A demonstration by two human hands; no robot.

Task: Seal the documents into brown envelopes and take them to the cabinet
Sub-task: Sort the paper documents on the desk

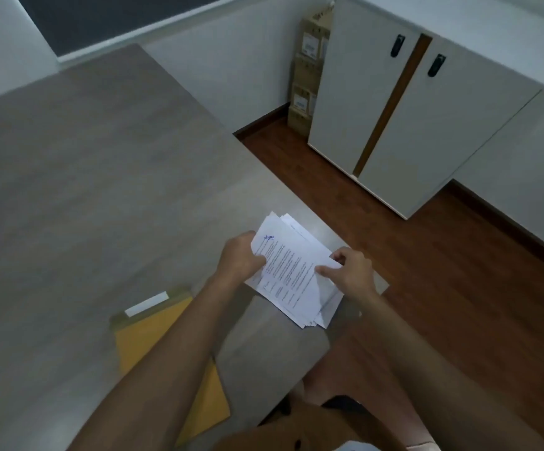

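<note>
Both hands, left hand (243,255) and right hand (353,271), grip the documents (291,271) at the table (101,157) corner, seemingly squaring them; next they need sliding into the brown envelope (153,333) nearby.

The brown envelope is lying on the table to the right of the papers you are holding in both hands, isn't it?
Not quite: the head view shows the brown envelope lying on the table to the left of the papers, which the left hand and right hand do hold.
</note>
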